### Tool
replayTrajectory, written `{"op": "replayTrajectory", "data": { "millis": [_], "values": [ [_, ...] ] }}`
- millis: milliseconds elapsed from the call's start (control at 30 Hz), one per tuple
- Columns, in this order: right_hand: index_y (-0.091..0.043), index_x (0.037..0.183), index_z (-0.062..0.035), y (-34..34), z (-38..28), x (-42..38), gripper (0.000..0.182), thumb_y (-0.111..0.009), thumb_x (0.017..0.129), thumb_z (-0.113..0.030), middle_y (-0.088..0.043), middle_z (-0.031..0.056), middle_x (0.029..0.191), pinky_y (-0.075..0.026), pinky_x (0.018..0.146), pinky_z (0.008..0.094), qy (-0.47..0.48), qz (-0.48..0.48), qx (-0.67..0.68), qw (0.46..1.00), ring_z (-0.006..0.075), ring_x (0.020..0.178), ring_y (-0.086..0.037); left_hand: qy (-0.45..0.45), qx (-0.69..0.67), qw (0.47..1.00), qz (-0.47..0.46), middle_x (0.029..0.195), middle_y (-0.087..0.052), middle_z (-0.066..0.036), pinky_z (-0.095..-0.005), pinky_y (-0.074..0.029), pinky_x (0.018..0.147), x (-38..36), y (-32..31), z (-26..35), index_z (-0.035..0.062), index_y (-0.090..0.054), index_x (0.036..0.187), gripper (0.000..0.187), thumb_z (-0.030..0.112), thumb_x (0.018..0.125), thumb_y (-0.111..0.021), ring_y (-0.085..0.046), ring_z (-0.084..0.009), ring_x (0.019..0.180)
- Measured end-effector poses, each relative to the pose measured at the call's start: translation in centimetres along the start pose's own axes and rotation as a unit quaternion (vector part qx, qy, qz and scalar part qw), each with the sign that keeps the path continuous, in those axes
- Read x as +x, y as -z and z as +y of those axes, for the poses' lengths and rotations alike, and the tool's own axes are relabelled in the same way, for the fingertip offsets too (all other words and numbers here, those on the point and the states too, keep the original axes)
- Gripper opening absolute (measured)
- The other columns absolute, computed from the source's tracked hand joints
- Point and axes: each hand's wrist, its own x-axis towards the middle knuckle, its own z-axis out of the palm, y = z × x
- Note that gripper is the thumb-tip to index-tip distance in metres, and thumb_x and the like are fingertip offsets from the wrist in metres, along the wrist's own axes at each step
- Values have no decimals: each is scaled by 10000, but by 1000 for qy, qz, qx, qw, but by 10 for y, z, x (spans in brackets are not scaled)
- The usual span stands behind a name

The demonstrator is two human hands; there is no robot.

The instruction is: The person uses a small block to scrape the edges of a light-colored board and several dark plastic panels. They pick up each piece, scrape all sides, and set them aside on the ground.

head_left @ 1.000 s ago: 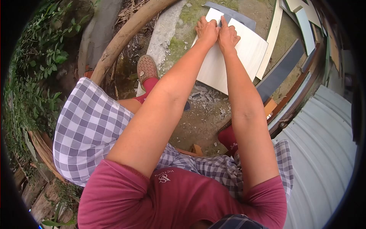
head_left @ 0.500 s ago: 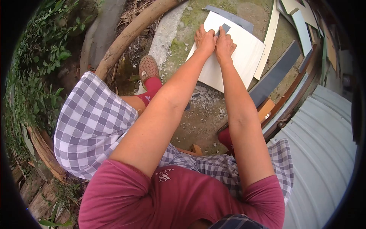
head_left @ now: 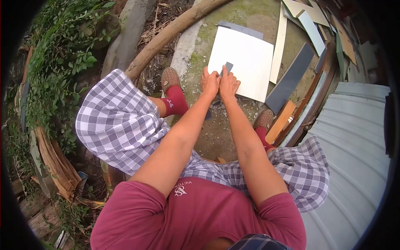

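Note:
A square white tile (head_left: 243, 56) lies on the ground ahead of me, on top of a grey piece (head_left: 239, 28) that sticks out past its far edge. My left hand (head_left: 211, 82) is closed at the tile's near left side, its fingers curled against my right hand. Closed beside it, my right hand (head_left: 228, 86) has its index finger stretched along a small dark grey strip (head_left: 229, 66). The strip's far end shows over the tile's surface; its near end is hidden between both hands.
To the right lie a long dark grey strip (head_left: 290, 78), a cream strip (head_left: 279, 46) and an orange-brown wood block (head_left: 280, 122). Corrugated metal sheeting (head_left: 350, 158) covers the lower right. A curved log (head_left: 173, 36) and leafy plants (head_left: 62, 62) are at left. Small chips litter the ground between my feet.
Both hands have drawn back toward me with the strip, from the tile's far part to its near edge. The view has also shifted, showing my right foot.

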Motion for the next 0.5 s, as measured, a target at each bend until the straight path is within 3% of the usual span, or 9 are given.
{"op": "replayTrajectory", "data": {
  "millis": [300,500],
  "values": [
    [-463,1262,-197,-4,-7,-26,464,-551,807,-181,-566,85,833,-379,698,415,22,-11,18,1000,257,768,-587,3,-64,998,-11,1086,-465,-186,-446,-445,762,-24,14,-13,-16,-593,800,134,106,756,-629,-537,-381,903],
    [-469,1259,-201,-4,-15,-26,447,-534,818,-172,-560,86,839,-384,694,418,31,-25,22,999,253,772,-584,-16,-64,998,13,1030,-522,-180,-435,-447,754,-23,13,-25,-18,-576,803,116,86,761,-604,-552,-381,866]
  ]
}}
